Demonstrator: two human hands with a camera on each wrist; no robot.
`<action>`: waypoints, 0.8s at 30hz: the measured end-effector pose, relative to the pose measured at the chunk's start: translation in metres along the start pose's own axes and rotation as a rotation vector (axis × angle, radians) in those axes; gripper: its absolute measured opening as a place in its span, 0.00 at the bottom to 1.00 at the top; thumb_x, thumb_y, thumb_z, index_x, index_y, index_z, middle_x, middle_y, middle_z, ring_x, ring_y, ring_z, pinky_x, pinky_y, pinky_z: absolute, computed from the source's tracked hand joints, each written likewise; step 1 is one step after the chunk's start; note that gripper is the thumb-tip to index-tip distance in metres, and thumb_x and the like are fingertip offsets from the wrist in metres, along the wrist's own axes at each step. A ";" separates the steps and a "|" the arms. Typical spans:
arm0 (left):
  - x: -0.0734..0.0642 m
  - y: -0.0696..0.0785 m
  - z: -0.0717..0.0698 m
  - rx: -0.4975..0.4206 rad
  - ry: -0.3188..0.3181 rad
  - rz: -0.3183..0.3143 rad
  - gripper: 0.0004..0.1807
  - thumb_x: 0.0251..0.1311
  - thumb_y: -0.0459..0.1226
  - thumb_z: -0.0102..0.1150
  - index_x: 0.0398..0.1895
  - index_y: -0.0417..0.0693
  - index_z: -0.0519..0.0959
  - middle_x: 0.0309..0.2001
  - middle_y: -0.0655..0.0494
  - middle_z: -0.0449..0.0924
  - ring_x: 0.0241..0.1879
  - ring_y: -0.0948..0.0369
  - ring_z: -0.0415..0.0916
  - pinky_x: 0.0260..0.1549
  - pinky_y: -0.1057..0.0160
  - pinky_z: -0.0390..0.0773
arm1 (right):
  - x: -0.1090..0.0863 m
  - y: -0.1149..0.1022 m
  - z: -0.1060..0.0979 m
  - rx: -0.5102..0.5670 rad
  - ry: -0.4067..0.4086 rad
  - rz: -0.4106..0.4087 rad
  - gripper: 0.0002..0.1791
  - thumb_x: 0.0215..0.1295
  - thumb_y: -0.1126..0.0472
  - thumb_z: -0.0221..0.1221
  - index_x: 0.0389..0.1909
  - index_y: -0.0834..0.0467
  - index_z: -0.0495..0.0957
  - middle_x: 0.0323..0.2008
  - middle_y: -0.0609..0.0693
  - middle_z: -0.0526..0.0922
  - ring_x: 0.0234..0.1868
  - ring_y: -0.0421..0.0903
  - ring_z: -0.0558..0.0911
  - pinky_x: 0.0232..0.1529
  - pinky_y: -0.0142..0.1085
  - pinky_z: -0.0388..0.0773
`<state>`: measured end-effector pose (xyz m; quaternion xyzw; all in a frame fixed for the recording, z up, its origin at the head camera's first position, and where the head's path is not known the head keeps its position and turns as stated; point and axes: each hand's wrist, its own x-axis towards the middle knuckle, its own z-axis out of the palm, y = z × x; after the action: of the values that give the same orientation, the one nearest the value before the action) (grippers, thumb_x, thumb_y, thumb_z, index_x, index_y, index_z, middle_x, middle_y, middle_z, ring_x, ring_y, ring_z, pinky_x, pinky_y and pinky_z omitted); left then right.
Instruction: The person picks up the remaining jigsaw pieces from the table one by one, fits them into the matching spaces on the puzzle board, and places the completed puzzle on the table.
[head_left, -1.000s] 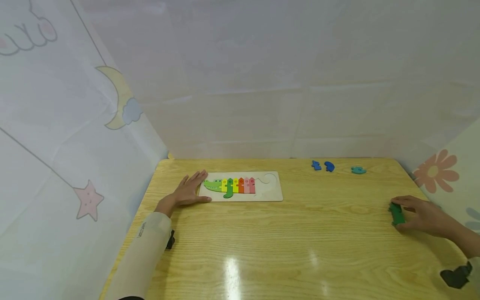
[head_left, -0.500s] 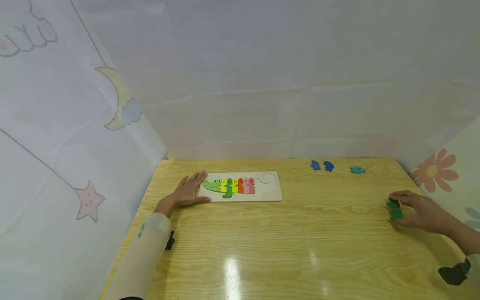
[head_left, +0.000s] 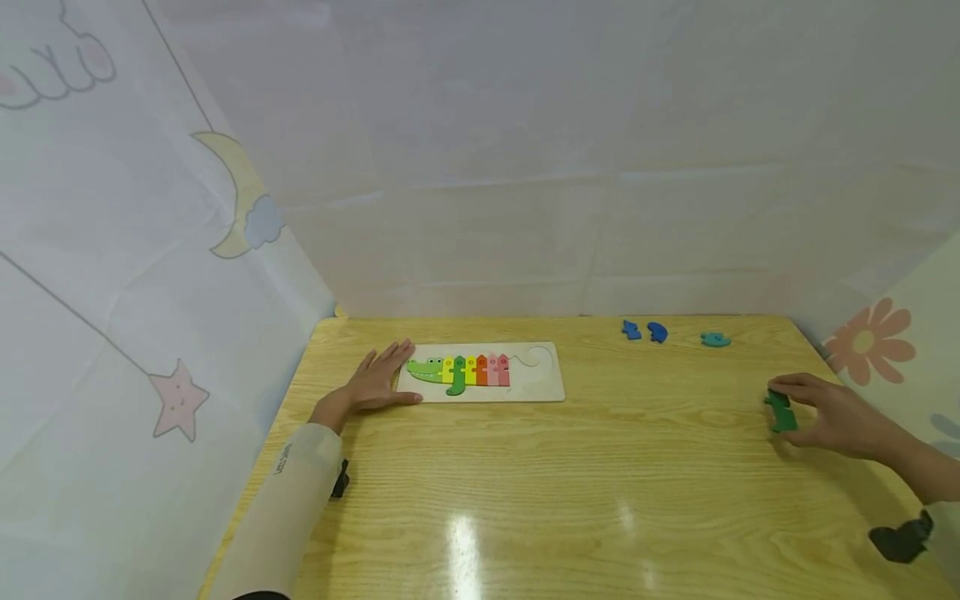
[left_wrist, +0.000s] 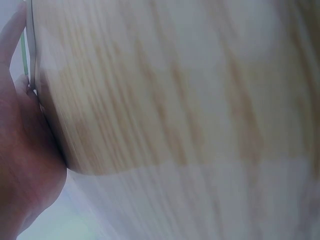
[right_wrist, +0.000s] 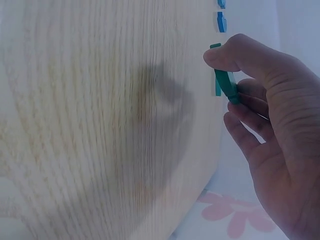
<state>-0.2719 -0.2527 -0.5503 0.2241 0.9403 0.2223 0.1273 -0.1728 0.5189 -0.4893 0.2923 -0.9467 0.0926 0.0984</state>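
My right hand [head_left: 840,417] pinches a dark green puzzle piece [head_left: 782,412] between thumb and fingers, over the table's right side. The right wrist view shows the thumb on the near face of that green piece [right_wrist: 226,82]. At the left end of the wooden crocodile puzzle board [head_left: 536,390], my left hand [head_left: 375,382] rests with its fingers spread and its thumb along the front corner. Several pieces sit in the board, from the green crocodile head [head_left: 426,371] to the pink ones; the tail-side recess at the right is bare.
Toward the back edge of the wooden table [head_left: 600,483] lie a blue piece [head_left: 632,330], a darker blue curved piece [head_left: 657,332] and a teal piece [head_left: 716,339]. Printed sheets stand behind and at both sides.
My right hand has moved a little left and toward the back with the green puzzle piece. The left hand and the board have stayed in place.
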 end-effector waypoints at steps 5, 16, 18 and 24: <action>-0.001 0.001 0.000 -0.005 0.002 -0.001 0.64 0.61 0.70 0.63 0.88 0.51 0.43 0.88 0.52 0.37 0.86 0.48 0.32 0.80 0.37 0.28 | 0.007 -0.002 0.001 -0.002 0.011 -0.026 0.47 0.35 0.59 0.87 0.60 0.71 0.80 0.56 0.62 0.80 0.42 0.57 0.85 0.33 0.38 0.83; -0.001 0.001 0.000 -0.007 0.003 0.010 0.67 0.58 0.76 0.58 0.88 0.49 0.43 0.88 0.50 0.37 0.86 0.46 0.33 0.79 0.34 0.29 | 0.020 -0.008 0.003 -0.005 -0.014 -0.025 0.45 0.37 0.58 0.87 0.57 0.73 0.81 0.57 0.62 0.80 0.46 0.62 0.83 0.35 0.41 0.84; -0.001 0.001 0.000 -0.001 0.001 0.007 0.67 0.58 0.77 0.57 0.88 0.49 0.43 0.88 0.51 0.37 0.86 0.47 0.32 0.79 0.35 0.28 | 0.023 -0.009 0.002 0.002 -0.012 -0.028 0.45 0.37 0.59 0.87 0.57 0.74 0.81 0.57 0.62 0.80 0.46 0.62 0.84 0.35 0.42 0.84; 0.000 -0.001 -0.001 -0.010 0.016 0.023 0.67 0.58 0.76 0.59 0.88 0.48 0.45 0.88 0.50 0.38 0.86 0.46 0.33 0.79 0.34 0.29 | 0.034 -0.017 -0.001 0.016 -0.002 -0.032 0.43 0.37 0.61 0.87 0.57 0.74 0.81 0.57 0.62 0.80 0.46 0.62 0.84 0.35 0.43 0.85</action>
<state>-0.2722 -0.2537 -0.5497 0.2326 0.9374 0.2304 0.1184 -0.1908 0.4874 -0.4784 0.3081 -0.9413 0.0983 0.0964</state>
